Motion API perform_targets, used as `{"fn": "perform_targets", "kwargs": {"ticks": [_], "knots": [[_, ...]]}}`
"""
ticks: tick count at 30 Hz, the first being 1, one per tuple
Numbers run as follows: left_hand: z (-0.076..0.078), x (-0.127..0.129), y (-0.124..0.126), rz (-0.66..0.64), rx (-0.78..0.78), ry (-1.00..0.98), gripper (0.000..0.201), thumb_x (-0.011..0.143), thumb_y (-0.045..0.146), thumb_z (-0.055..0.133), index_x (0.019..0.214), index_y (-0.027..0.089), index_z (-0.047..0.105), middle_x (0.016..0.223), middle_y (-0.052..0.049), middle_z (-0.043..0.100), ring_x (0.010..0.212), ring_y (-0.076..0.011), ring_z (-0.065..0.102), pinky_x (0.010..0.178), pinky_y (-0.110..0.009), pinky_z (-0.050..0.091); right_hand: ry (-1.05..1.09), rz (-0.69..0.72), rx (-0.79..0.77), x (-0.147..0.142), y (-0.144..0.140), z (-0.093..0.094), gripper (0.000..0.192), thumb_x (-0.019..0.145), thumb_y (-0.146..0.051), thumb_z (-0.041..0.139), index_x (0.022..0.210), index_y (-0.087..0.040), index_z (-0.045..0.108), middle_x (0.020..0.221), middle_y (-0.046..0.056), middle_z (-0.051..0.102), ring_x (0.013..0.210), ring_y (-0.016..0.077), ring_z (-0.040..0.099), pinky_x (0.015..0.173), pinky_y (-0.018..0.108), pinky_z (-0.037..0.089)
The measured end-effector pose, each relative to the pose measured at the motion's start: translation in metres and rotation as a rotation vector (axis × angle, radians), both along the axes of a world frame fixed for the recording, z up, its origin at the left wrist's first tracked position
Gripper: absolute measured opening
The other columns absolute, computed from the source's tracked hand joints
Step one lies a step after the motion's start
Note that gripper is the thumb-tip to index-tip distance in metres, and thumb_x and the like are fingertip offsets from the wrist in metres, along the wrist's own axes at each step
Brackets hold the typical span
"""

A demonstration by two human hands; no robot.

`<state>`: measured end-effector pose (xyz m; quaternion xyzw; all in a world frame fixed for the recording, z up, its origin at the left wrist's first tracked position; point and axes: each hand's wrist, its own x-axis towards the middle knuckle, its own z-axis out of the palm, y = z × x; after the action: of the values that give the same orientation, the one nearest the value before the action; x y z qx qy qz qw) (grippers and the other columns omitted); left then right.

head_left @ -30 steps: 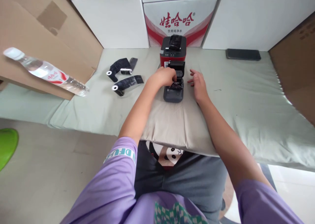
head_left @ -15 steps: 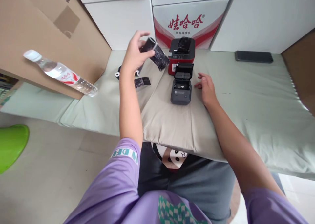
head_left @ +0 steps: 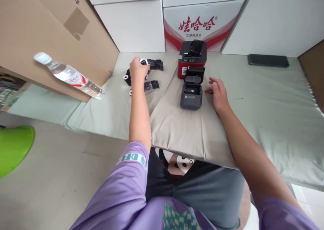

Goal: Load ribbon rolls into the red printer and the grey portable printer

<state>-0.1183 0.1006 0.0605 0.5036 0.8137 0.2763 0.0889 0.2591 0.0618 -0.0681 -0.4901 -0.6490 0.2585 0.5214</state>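
Head view: left hand closed around black roll, resting on bench beside two other rolls. Right hand flat, fingers spread, just right of grey printer, lid open. Advisable: set roll down level, clear of neighbours; steady printer meanwhile.

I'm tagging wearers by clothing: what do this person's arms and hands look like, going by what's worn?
Both forearms are bare. The left hand and right hand show no gloves, rings or watch. Short purple sleeves cover the upper arms; the left sleeve has a white band with teal letters.
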Motion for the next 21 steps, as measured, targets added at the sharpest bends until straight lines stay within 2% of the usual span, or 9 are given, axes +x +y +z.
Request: {"fn": "perform_targets", "kwargs": {"ticks": [5, 9, 11, 16, 19, 21], "knots": [[-0.006, 0.004, -0.001, -0.006, -0.057, 0.069, 0.043, 0.081, 0.049, 0.084, 0.114, 0.024, 0.073, 0.13, -0.007, 0.077, 0.121, -0.0234, 0.068, 0.093, -0.036, 0.051, 0.032, -0.033, -0.057, -0.002, -0.002, 0.004, 0.053, 0.1, -0.071, 0.044, 0.131, -0.033, 0.067, 0.127, 0.006, 0.066, 0.085, 0.0176, 0.073, 0.105, 0.053, 0.06], [-0.01, 0.01, 0.001, -0.039, -0.078, 0.106, 0.032, 0.082, 0.034, 0.079, 0.112, 0.027, 0.074, 0.13, -0.008, 0.077, 0.127, -0.0308, 0.067, 0.1, -0.04, 0.05, 0.001, -0.021, -0.04, -0.001, -0.001, 0.002, 0.05, 0.102, -0.068, 0.043, 0.132, -0.036, 0.066, 0.128, 0.006, 0.066, 0.085, 0.0174, 0.073, 0.103, 0.052, 0.06], [-0.013, 0.013, 0.002, -0.063, -0.097, 0.117, 0.033, 0.081, 0.028, 0.077, 0.113, 0.027, 0.074, 0.132, -0.008, 0.077, 0.13, -0.032, 0.066, 0.105, -0.042, 0.049, -0.001, -0.019, -0.035, -0.001, -0.001, 0.002, 0.051, 0.102, -0.069, 0.043, 0.132, -0.036, 0.067, 0.125, 0.006, 0.066, 0.087, 0.0183, 0.073, 0.103, 0.052, 0.06], [-0.024, 0.017, 0.003, -0.089, -0.156, 0.104, 0.039, 0.079, 0.028, 0.08, 0.117, 0.027, 0.073, 0.137, -0.013, 0.074, 0.137, -0.0348, 0.062, 0.113, -0.048, 0.046, -0.01, -0.03, -0.026, -0.002, -0.003, 0.004, 0.055, 0.1, -0.074, 0.045, 0.131, -0.034, 0.068, 0.123, 0.006, 0.067, 0.088, 0.0192, 0.072, 0.101, 0.052, 0.061], [-0.022, 0.017, 0.004, -0.087, -0.179, 0.119, 0.037, 0.078, 0.033, 0.082, 0.113, 0.027, 0.073, 0.138, -0.013, 0.074, 0.139, -0.0369, 0.06, 0.115, -0.05, 0.044, -0.008, -0.032, -0.031, -0.003, -0.004, 0.006, 0.055, 0.099, -0.074, 0.045, 0.13, -0.035, 0.068, 0.126, 0.006, 0.068, 0.085, 0.0176, 0.072, 0.101, 0.051, 0.061], [-0.014, 0.013, 0.003, -0.072, -0.157, 0.113, 0.038, 0.079, 0.039, 0.081, 0.114, 0.028, 0.072, 0.137, -0.011, 0.074, 0.138, -0.0346, 0.06, 0.115, -0.049, 0.044, -0.002, -0.031, -0.036, -0.004, -0.005, 0.006, 0.055, 0.099, -0.075, 0.046, 0.13, -0.035, 0.067, 0.127, 0.005, 0.067, 0.084, 0.0168, 0.072, 0.102, 0.05, 0.061]]}}
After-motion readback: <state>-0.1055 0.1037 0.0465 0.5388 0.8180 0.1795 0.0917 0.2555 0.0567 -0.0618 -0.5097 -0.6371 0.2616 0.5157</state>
